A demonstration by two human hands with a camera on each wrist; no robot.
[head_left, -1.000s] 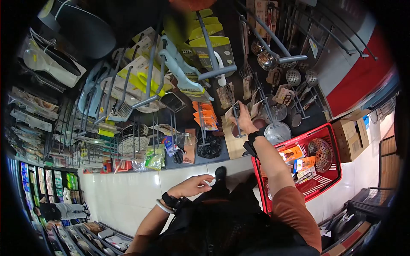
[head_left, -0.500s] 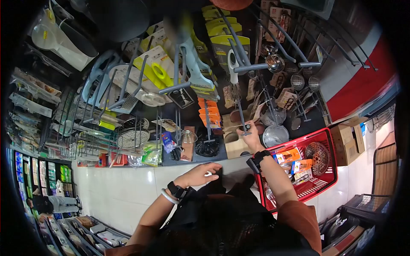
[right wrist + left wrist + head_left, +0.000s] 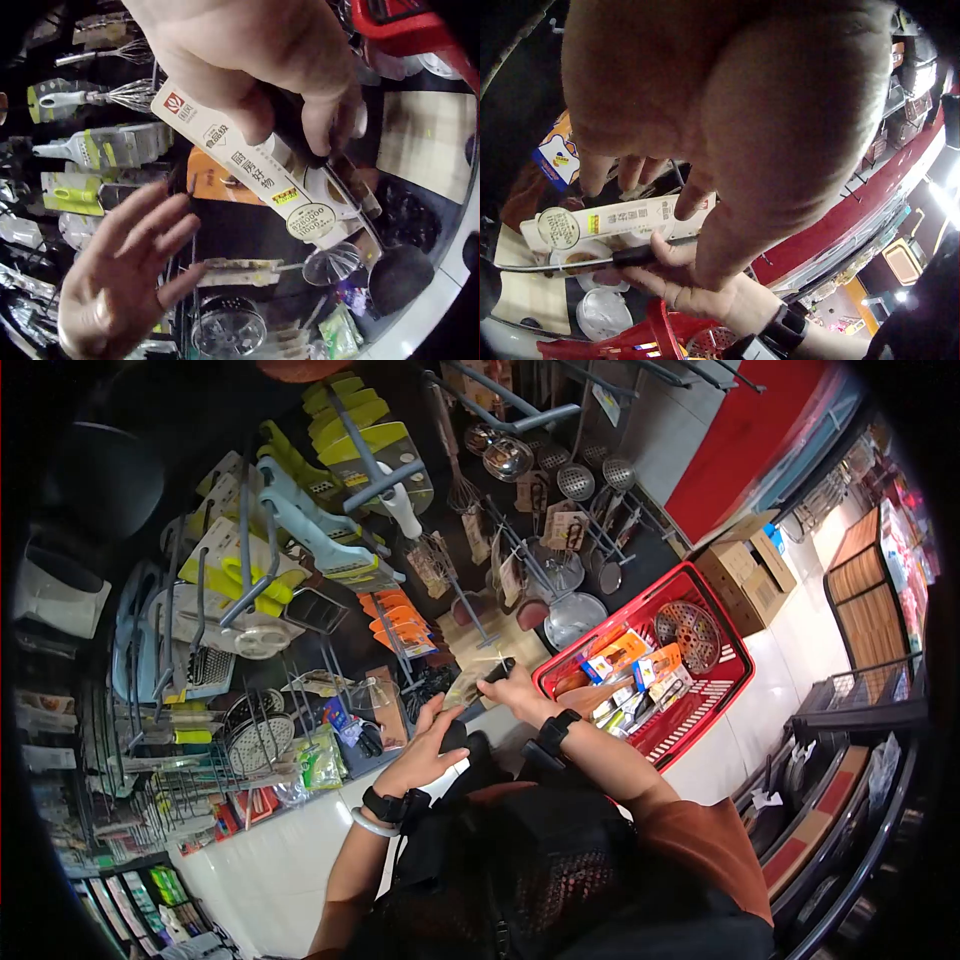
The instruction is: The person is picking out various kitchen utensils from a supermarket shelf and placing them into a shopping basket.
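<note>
My right hand (image 3: pixel 522 695) grips the black handle of a ladle (image 3: pixel 401 279) with a thin metal shaft and a dark, rounded head. Along the shaft lies its long white packaging card (image 3: pixel 247 161), printed with Chinese characters and a yellow price sticker. The ladle's head hangs low, pointing toward my left hand (image 3: pixel 412 752). That hand holds nothing; its fingers are extended and spread in the right wrist view, close to the card. From the left wrist, its palm covers much of the picture, with the card (image 3: pixel 630 217) beyond the fingertips.
At my right stands a red shopping basket (image 3: pixel 738 650) with orange-carded utensils and a round perforated metal piece inside. A cardboard box (image 3: pixel 745 580) is behind it. Display hooks (image 3: pixel 385 488) jut out ahead, hung with graters, whisks and skimmers. A metal strainer (image 3: pixel 575 618) hangs near the basket.
My right hand has come down and back from the display hook, bringing the carded ladle with it. My left hand has moved up beside it. The head view has turned toward the right.
</note>
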